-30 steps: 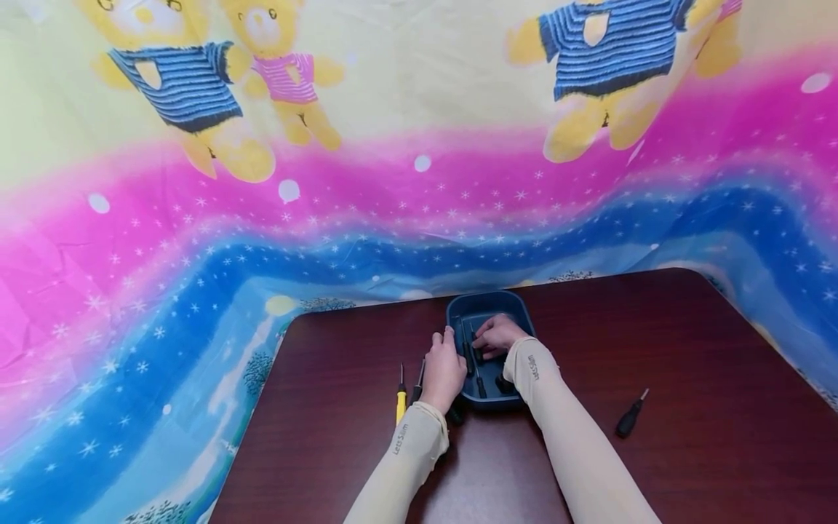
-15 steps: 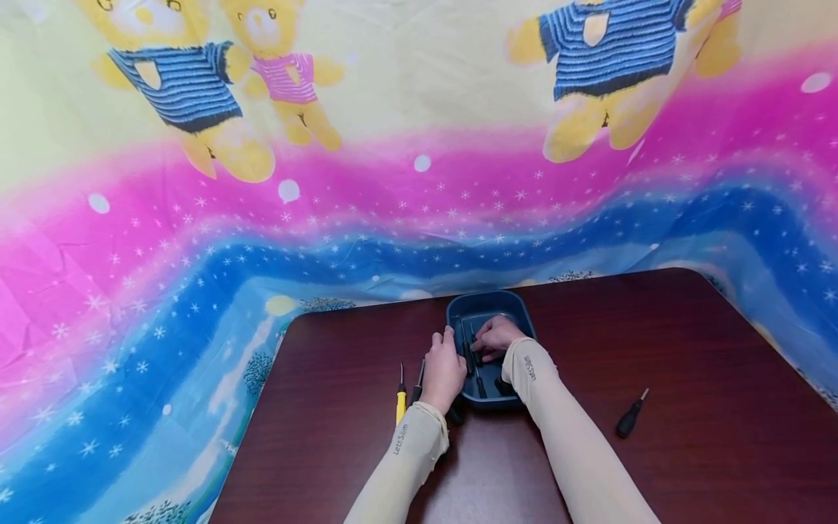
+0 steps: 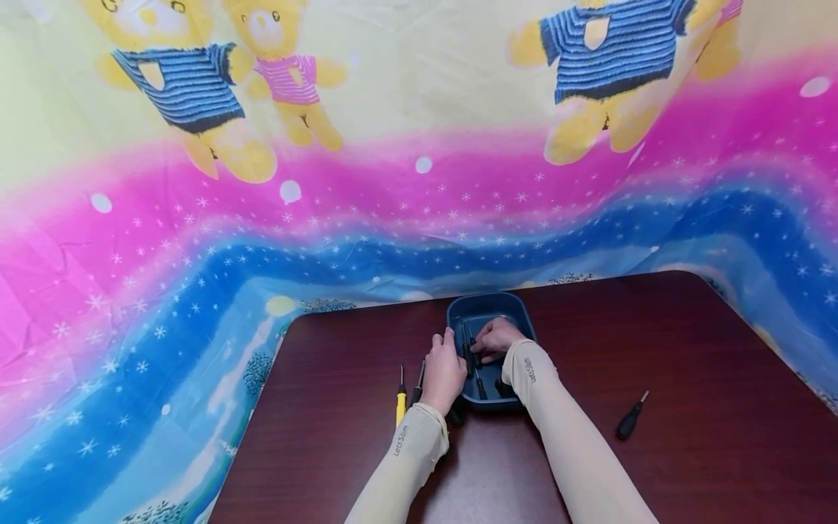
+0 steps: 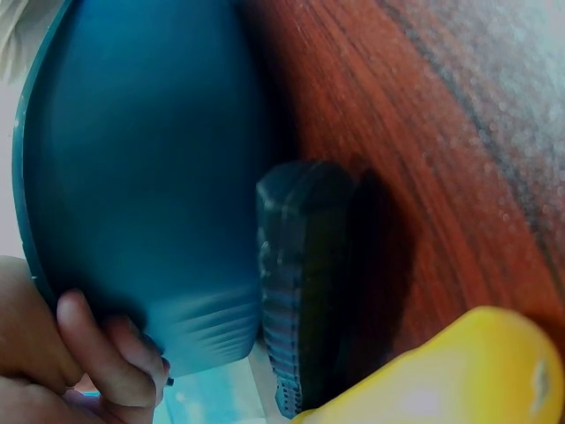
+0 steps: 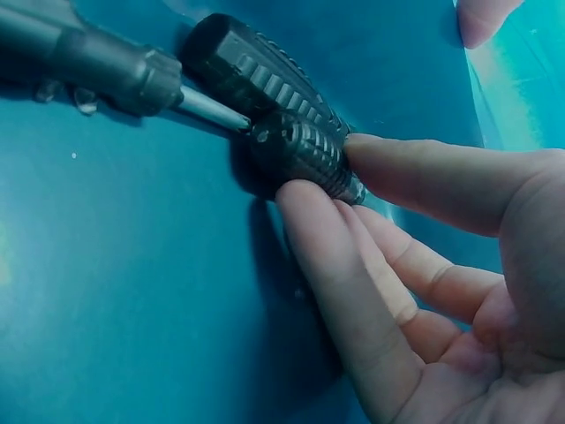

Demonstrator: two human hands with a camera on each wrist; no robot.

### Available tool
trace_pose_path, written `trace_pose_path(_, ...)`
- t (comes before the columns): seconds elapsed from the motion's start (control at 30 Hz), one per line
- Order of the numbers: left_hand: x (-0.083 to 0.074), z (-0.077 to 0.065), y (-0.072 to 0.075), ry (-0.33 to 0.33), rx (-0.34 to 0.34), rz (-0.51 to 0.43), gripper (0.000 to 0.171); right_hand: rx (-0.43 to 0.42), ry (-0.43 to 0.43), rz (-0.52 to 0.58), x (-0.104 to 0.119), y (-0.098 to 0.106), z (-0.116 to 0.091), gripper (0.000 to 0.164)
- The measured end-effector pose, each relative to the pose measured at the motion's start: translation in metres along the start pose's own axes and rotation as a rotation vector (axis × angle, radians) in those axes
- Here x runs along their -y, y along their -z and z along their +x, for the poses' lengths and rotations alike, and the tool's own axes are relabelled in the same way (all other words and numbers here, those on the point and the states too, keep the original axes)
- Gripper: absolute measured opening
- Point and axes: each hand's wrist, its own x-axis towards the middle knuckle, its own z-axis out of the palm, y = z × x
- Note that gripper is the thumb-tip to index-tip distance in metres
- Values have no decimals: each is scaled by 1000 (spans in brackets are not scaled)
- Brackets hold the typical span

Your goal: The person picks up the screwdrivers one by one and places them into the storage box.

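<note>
A dark blue plastic bin (image 3: 492, 304) stands near the table's far edge with several black-handled screwdrivers inside. At its left wall, my left hand (image 3: 443, 372) grips the rim, with fingers (image 4: 110, 362) curled against the outside in the left wrist view. My right hand (image 3: 496, 338) reaches into the bin. Thumb and fingertips pinch the black handle of a small screwdriver (image 5: 296, 152). Close against it lies a larger ribbed black handle (image 5: 243, 66). Another screwdriver (image 5: 115, 75) points its metal shaft at the pinched handle.
Left of the bin, a yellow-handled screwdriver (image 3: 401, 406) and a black-handled screwdriver (image 4: 305, 274) lie on the brown table (image 3: 353, 364). A short black screwdriver (image 3: 630, 421) lies to the right. Behind the table hangs a printed cloth (image 3: 419, 218) with bears.
Both hands hold nearly the same places. The head view has shifted very slightly; the bin and the screwdrivers on the table have not visibly moved.
</note>
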Motion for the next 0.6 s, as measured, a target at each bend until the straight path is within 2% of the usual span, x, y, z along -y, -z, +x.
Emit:
trace_pose_path(0.4, 0, -1, 0, -9, -16, 1, 58, -2, 17, -46, 9, 8, -10, 23)
trace_pose_path(0.6, 0, 0, -1, 4, -12, 6, 58, 9, 80, -42, 23, 18, -21, 29)
